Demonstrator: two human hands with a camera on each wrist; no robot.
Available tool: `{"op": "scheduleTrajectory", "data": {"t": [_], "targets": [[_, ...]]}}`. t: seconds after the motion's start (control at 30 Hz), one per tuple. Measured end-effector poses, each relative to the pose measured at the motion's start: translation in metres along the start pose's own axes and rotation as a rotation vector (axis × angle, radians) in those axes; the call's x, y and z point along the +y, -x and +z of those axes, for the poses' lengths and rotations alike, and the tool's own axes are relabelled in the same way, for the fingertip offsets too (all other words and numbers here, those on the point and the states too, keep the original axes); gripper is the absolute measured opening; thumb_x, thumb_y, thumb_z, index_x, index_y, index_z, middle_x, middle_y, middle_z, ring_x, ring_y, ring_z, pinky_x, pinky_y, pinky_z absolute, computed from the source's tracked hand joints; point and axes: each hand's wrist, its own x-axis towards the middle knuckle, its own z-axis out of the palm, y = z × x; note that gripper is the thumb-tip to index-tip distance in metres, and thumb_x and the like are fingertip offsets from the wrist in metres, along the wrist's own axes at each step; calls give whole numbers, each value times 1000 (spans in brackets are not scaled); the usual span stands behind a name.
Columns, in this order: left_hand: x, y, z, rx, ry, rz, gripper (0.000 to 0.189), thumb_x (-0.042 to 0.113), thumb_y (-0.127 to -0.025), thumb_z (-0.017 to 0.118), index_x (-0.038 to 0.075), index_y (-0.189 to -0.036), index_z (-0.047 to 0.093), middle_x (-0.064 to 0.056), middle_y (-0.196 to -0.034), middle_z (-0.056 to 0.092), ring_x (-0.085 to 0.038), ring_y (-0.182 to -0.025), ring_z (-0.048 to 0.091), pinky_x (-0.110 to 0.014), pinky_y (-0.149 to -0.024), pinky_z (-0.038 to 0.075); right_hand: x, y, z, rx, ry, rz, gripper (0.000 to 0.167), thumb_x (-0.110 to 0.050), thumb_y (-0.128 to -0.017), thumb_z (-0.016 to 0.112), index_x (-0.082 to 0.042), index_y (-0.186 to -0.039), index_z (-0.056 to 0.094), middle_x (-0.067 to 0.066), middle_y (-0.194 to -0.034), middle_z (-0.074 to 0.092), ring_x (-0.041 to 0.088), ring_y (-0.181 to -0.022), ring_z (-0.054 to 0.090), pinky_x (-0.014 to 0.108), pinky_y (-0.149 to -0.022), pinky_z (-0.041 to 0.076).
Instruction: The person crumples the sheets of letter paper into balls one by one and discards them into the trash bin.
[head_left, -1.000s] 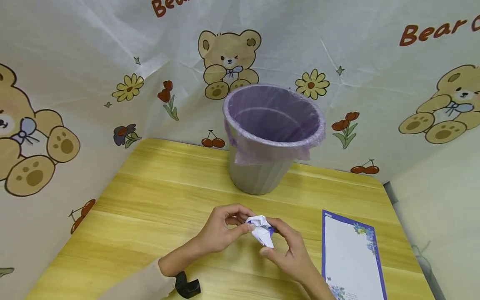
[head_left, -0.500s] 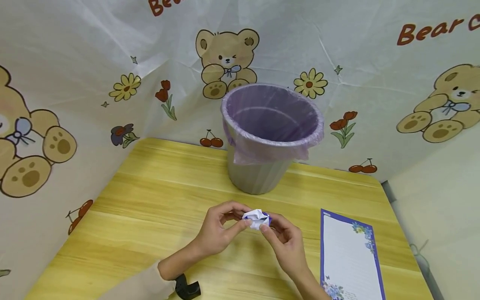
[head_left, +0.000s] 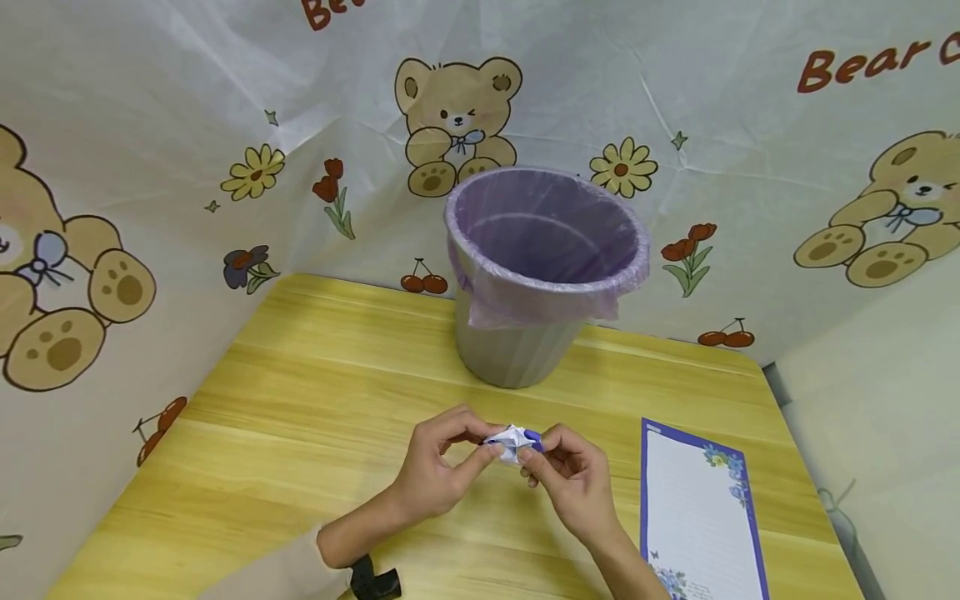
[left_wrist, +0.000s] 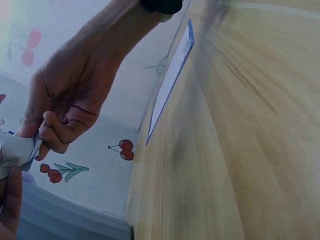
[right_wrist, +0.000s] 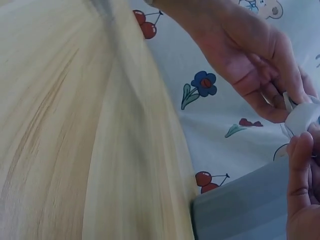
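Both hands pinched the crumpled paper [head_left: 512, 444] over the table [head_left: 315, 417]: the left hand [head_left: 435, 468] at its 9 o'clock, the right hand [head_left: 583, 483] at its 4 o'clock. A second earlier a flap had dangled toward 5 o'clock; now the wad was tighter, the right thumb higher against it. At 12 o'clock stood the bin [head_left: 513, 354], lined with a purple bag [head_left: 517, 307], its bottom hidden; toward 4 o'clock lay a blue-bordered sheet [head_left: 697, 508].
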Motion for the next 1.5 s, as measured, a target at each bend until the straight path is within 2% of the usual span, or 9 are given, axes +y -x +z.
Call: {"op": "scheduleTrajectory", "data": {"t": [0.17, 0.27, 0.4, 0.53, 0.63, 0.83, 1.03, 1.23, 1.5], "targets": [[0, -1, 5, 30, -178, 250, 25, -13, -86, 81, 1, -107, 77, -9, -92, 73, -15, -81, 73, -19, -76, 64, -7, 0, -4, 1, -56, 110, 15, 15, -95, 70, 12, -86, 58, -2, -84, 74, 7, -71, 71, 24, -58, 63], [-1, -5, 8, 43, -238, 339, 25, -12, -85, 82, 0, -106, 76, -9, -93, 74, -15, -81, 73, -16, -76, 62, -12, 0, -7, 23, -66, 187, 17, 11, -96, 72, 13, -88, 58, -3, -85, 75, 7, -73, 72, 25, -62, 65], [-1, -6, 8, 25, -172, 214, 21, -9, -91, 79, 4, -107, 75, -9, -97, 75, -14, -85, 75, -20, -77, 65, -15, 0, -6, 49, 17, 136, 17, 10, -97, 71, 7, -109, 60, 1, -84, 72, 12, -70, 74, 29, -59, 66], [-1, -1, 4, 26, -1, -23, 16, -7, -98, 72, 5, -107, 73, -13, -102, 75, -15, -94, 76, -30, -82, 68, -13, 2, 1, 42, 112, -125, 40, 21, -95, 65, 9, -132, 55, 15, -84, 67, 20, -67, 73, 32, -54, 64], [-1, 1, 0, 40, 105, -118, 13, -9, -99, 69, 2, -107, 70, -19, -103, 73, -14, -96, 75, -33, -84, 69, -13, 2, 5, 35, 166, -260, 48, 27, -91, 64, 11, -136, 60, 21, -87, 69, 18, -69, 73, 29, -58, 65], [1, -4, -9, 27, 205, -173, 10, -11, -100, 66, -5, -109, 67, -28, -101, 67, -9, -90, 68, -31, -77, 69, -13, 2, -3, -57, 307, -357, 63, 21, -86, 76, 11, -145, 57, 20, -115, 77, 14, -96, 77, 22, -84, 67], [4, -9, -17, -63, 336, -291, 11, -6, -101, 67, -11, -110, 65, -38, -103, 61, -6, -88, 67, -31, -74, 69, -17, -5, -16, -152, 541, -623, 37, -14, -103, 74, 6, -134, 69, 16, -116, 79, 19, -100, 76, 17, -100, 60], [4, -6, -19, -121, 347, -312, 7, -7, -101, 66, -11, -107, 65, -41, -104, 63, -5, -88, 68, -32, -73, 69, -21, -12, -18, -178, 569, -790, 23, -17, -101, 76, 3, -112, 80, 14, -100, 82, 26, -88, 76, 20, -94, 63], [2, -4, -19, -128, 329, -303, 5, -6, -100, 69, -10, -101, 68, -37, -100, 68, -6, -85, 68, -33, -70, 68, -18, -13, -12, -171, 601, -863, 18, -12, -104, 72, 1, -94, 79, 8, -87, 76, 20, -80, 69, 20, -78, 61]]}}
